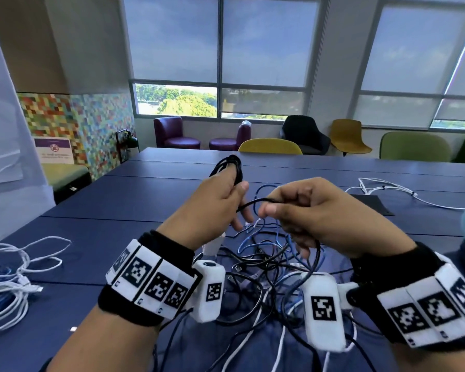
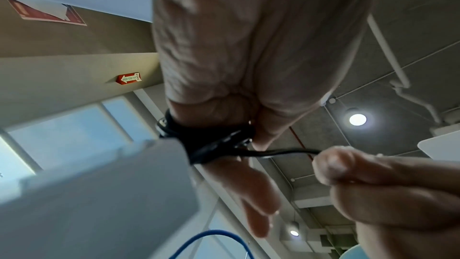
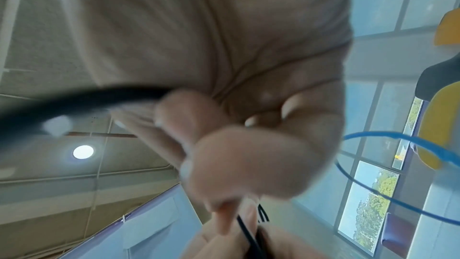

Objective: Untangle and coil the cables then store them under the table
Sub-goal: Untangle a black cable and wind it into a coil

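My left hand [image 1: 220, 202] is raised over the blue table [image 1: 134, 205] and grips a small coil of black cable [image 1: 228, 167] that loops above its fingers. In the left wrist view the black coil [image 2: 211, 141] wraps across the palm. My right hand [image 1: 301, 208] pinches the free strand of that black cable [image 1: 255, 202] close beside the left hand. In the right wrist view the black strand [image 3: 82, 99] runs out to the left past my fingers. Under both hands lies a tangle of black, blue and white cables [image 1: 269, 264].
Coiled white and blue cables [image 1: 14, 280] lie at the table's left edge. A white cable [image 1: 387, 189] and a dark flat pad [image 1: 373, 205] lie at the right. Chairs [image 1: 271, 146] line the far side under the windows. A blue cable loop [image 3: 388, 164] hangs near my right hand.
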`<state>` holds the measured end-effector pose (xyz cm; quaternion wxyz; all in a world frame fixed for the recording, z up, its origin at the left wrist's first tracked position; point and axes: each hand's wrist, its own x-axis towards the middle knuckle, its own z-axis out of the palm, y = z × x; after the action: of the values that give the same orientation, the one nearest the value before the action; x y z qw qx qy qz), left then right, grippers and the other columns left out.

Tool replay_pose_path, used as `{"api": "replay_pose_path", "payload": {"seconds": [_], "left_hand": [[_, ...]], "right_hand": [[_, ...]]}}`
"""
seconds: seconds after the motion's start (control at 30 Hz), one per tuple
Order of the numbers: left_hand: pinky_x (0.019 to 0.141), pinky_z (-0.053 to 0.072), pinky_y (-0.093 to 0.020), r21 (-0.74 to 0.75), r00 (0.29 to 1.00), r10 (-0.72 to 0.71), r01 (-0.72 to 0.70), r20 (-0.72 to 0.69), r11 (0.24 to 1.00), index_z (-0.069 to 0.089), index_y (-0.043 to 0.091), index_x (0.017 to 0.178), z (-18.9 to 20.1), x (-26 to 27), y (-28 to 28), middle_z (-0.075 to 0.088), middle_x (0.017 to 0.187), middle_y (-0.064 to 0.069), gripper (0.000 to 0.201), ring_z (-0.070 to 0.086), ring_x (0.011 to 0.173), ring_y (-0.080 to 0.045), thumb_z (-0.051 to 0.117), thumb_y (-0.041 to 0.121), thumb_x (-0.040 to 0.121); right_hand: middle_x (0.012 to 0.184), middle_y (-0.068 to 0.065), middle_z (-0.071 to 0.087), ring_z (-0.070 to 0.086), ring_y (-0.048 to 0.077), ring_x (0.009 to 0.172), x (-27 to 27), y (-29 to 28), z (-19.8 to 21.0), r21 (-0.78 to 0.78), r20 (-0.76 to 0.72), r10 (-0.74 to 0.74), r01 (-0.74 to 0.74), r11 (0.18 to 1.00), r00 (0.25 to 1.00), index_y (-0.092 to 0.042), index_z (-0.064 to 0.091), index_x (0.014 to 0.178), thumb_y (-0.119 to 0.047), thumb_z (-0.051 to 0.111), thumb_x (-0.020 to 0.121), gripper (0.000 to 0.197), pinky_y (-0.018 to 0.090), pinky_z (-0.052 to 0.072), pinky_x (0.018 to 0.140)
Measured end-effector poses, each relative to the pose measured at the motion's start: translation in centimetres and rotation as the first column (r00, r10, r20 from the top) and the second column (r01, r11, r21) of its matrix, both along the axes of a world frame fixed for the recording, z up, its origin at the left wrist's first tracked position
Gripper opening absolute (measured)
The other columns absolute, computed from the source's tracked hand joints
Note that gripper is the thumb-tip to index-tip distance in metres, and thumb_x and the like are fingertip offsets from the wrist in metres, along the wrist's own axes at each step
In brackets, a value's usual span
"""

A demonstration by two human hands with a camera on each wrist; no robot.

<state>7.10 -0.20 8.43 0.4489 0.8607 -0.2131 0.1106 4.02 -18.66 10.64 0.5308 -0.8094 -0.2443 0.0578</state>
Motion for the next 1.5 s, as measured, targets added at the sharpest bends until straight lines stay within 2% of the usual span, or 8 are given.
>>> {"api": "replay_pose_path", "payload": {"seconds": [0.27,0.47,0.6,0.8,0.97,1.1,1.27,1.5], "left_hand": [[0.042,0.04,-0.019,-0.012,0.994,-0.09,0.089,-0.066,0.996,0.046,0.005,0.082,0.6,-1.4,-0.3,0.049,0.056,-0.008,0.033,0.044,0.037,-0.004,0.037,0.027,0.104],[0.084,0.056,-0.054,-0.194,0.925,-0.303,0.261,-0.228,0.946,0.053,-0.009,0.105,1.0,-2.2,-0.6,0.032,0.043,0.009,0.062,0.03,0.036,-0.005,0.043,0.05,0.089],[0.057,0.053,-0.036,-0.356,0.851,-0.438,0.329,-0.29,0.875,0.062,0.004,0.102,0.9,-2.2,-0.7,0.025,0.046,0.007,0.029,0.022,0.036,-0.007,0.043,0.026,0.101],[0.043,0.022,-0.022,-0.727,0.685,-0.656,0.269,-0.316,0.631,0.042,0.017,0.067,1.0,-2.4,-0.7,0.019,0.043,0.007,0.038,0.01,0.034,-0.007,0.042,0.042,0.096],[0.039,0.022,-0.017,-0.879,0.491,-0.824,0.211,-0.283,0.428,0.04,0.02,0.065,1.0,-2.4,-1.3,0.016,0.041,0.01,0.04,0.008,0.033,-0.008,0.038,0.043,0.097],[0.04,0.022,-0.017,-0.929,0.377,-0.905,0.224,-0.197,0.296,0.042,0.02,0.067,0.6,-2.2,-1.5,0.018,0.042,0.01,0.038,0.013,0.032,-0.007,0.038,0.042,0.098],[0.039,0.024,-0.017,-0.942,0.381,-0.913,0.231,-0.145,0.246,0.043,0.02,0.067,0.5,-2.0,-1.4,0.018,0.042,0.01,0.039,0.014,0.032,-0.006,0.037,0.042,0.099],[0.04,0.022,-0.018,-0.948,0.499,-0.855,0.183,-0.138,0.26,0.041,0.02,0.067,0.6,-1.2,-0.6,0.014,0.043,0.009,0.038,0.01,0.033,-0.007,0.038,0.041,0.098]], "right_hand": [[0.054,0.005,0.03,0.035,0.015,0.039,-0.1,-0.6,0.7,0.268,-0.006,-0.093,0.091,0.959,0.996,-0.004,0.063,0.068,-0.025,0.064,0.086,0.028,0.029,0.048,0.045],[0.055,0.001,0.034,0.036,0.012,0.04,-0.1,-1.8,1.5,0.532,-0.154,-0.004,0.086,0.842,0.988,-0.009,0.053,0.079,-0.03,0.053,0.091,0.025,0.026,0.046,0.044],[0.059,-0.002,0.031,0.018,0.01,0.049,0.8,-2.6,1.0,0.492,-0.071,-0.097,0.119,0.863,0.993,-0.009,0.065,0.091,-0.022,0.05,0.095,0.02,0.021,0.018,0.044],[0.083,-0.013,0.069,0.051,0.0,0.07,2.5,-2.5,-0.3,0.295,0.288,-0.355,0.27,0.916,0.889,-0.021,0.073,0.092,-0.014,0.056,0.097,0.019,0.018,0.037,0.07],[0.075,-0.009,0.047,0.047,-0.003,0.069,3.8,-1.2,-2.0,0.168,0.571,-0.452,0.441,0.881,0.685,-0.03,0.075,0.095,-0.013,0.07,0.088,0.019,0.006,0.035,0.063],[0.06,-0.016,0.063,0.057,-0.002,0.061,3.5,0.0,-2.7,0.354,0.41,-0.483,0.353,0.866,0.774,-0.014,0.08,0.089,-0.012,0.075,0.084,0.008,0.014,0.042,0.062],[0.092,0.032,0.07,0.067,0.03,0.075,2.4,1.3,-2.2,0.549,-0.004,-0.263,0.222,0.806,0.965,0.012,0.07,0.094,-0.003,0.057,0.093,0.02,0.033,0.058,0.069],[0.096,0.021,0.067,0.067,0.027,0.082,1.4,0.6,-1.1,0.587,-0.208,0.032,0.099,0.804,0.978,0.006,0.067,0.103,-0.035,0.067,0.083,0.046,0.032,0.059,0.073]]}}
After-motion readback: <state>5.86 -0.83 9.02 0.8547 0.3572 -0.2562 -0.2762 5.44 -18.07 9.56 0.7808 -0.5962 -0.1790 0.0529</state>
